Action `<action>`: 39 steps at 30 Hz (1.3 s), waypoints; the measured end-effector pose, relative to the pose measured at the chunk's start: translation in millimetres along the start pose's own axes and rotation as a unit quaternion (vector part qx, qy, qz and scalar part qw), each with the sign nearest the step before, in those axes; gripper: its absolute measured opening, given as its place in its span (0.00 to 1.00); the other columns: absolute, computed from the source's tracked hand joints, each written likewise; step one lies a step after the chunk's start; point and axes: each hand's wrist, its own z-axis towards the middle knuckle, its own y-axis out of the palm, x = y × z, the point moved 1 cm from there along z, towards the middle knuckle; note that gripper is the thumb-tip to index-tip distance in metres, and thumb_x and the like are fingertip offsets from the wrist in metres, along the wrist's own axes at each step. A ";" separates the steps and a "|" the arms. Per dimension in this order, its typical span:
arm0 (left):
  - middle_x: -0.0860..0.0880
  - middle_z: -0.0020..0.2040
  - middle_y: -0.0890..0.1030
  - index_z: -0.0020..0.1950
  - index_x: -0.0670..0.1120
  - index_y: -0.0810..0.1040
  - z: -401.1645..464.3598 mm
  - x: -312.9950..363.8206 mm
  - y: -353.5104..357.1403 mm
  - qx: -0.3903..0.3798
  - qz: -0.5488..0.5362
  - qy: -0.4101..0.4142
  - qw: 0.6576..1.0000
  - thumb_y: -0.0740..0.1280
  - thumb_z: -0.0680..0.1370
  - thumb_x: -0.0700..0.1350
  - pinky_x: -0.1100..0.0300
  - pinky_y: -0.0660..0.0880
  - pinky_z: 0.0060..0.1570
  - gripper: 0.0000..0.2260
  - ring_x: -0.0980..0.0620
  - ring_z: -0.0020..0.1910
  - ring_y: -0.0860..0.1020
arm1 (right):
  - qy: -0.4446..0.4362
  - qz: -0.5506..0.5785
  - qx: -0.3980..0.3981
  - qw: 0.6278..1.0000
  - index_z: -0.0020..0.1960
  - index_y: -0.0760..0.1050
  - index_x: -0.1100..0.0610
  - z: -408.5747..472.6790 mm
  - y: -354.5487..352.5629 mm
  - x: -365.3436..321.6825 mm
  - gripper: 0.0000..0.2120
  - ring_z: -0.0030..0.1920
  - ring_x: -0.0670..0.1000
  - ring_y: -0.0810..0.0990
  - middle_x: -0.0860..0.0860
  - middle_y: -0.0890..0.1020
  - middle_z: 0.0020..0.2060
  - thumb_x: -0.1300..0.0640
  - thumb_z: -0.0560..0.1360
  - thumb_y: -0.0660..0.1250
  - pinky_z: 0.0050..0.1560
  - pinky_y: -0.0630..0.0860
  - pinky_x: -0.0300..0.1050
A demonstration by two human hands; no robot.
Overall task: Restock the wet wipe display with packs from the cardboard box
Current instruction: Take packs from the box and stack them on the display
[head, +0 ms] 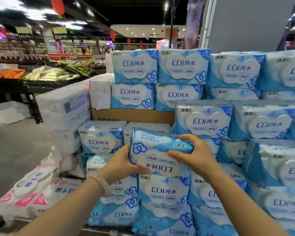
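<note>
Pack [157,156] of blue wet wipes in both hands, print upside down to me, held just above the front rows of the display [203,120]. Left hand [124,163] curls round the left end, thumb across the lid face; right hand [197,155] clamps the right end, fingers over the top edge.

Risks, as I judge them:
- Film looks slick and the pack soft. Ease one hand too soon and it could sag and slide off the front.
- Packs below sit in loose, uneven stacks. Pushing this one in hard may shove a neighbour out of line or topple it forward.
- Set down as it is, the label would read inverted beside the upright ones.

Cardboard box [133,114] visible behind, under the upper rows.
</note>
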 end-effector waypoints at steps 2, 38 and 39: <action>0.55 0.45 0.85 0.53 0.50 0.75 -9.0 10.6 -8.7 0.014 -0.023 0.024 0.999 0.81 0.59 0.38 0.66 0.80 0.43 0.27 0.59 0.44 0.84 | 0.003 0.039 0.009 0.999 0.55 0.75 0.47 -1.2 0.6 -1.2 0.25 0.53 0.51 0.79 0.49 0.78 0.53 0.49 0.62 0.79 0.57 0.78 0.52; 0.56 0.52 0.82 0.60 0.50 0.74 -14.3 0.7 18.3 0.076 -0.093 0.049 0.992 0.78 0.65 0.41 0.67 0.80 0.44 0.26 0.58 0.51 0.81 | 0.039 -0.016 0.012 0.999 0.71 0.59 0.51 -14.2 14.7 15.1 0.49 0.60 0.55 0.77 0.50 0.78 0.61 0.49 0.57 0.81 0.60 0.75 0.57; 0.56 0.50 0.82 0.58 0.49 0.74 -15.4 7.3 16.1 0.093 -0.109 0.054 0.988 0.77 0.66 0.38 0.69 0.79 0.39 0.24 0.61 0.46 0.82 | 0.033 -0.015 0.019 0.999 0.69 0.62 0.51 -13.4 14.4 10.4 0.45 0.59 0.54 0.78 0.49 0.79 0.59 0.50 0.58 0.81 0.59 0.76 0.57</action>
